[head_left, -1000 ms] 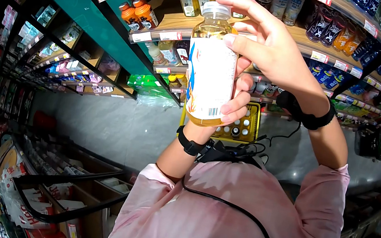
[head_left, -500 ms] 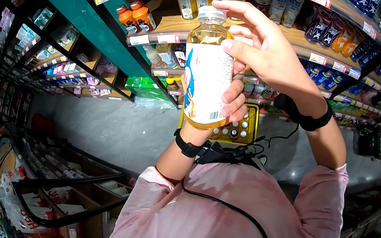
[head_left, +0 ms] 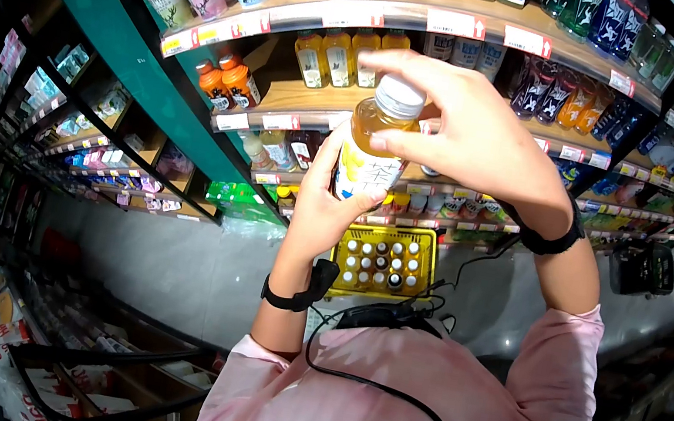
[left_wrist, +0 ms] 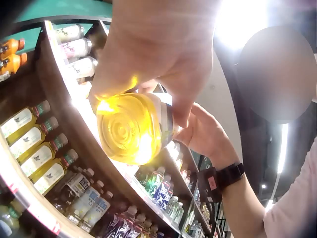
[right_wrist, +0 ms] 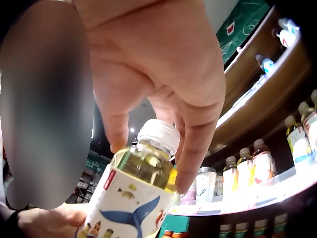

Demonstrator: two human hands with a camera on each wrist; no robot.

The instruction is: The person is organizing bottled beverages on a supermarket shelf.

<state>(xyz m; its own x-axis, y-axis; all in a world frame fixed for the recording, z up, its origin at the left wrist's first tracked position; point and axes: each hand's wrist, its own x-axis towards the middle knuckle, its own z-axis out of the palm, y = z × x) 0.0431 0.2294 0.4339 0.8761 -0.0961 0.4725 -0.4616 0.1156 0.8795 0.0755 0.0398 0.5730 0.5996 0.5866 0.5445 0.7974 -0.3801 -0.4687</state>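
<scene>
Left hand [head_left: 324, 200] grips clear white-capped amber-liquid bottle [head_left: 365, 164] reading "茶", right hand [head_left: 474, 135] touching, grasp unclear, bottle-filled yellow plastic crate [head_left: 369, 233] at 6 o'clock.

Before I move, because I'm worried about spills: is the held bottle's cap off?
No, the right wrist view shows the white cap sitting on top of the held bottle.

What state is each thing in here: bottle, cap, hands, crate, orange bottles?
Bottle: held up, yellow liquid inside
Cap: on; whether sealed, cannot tell
Left hand: wrapped around the bottle's body
Right hand: fingers spread about the bottle's top
Crate: on the floor, holding capped bottles
Orange bottles: standing on a shelf
</scene>
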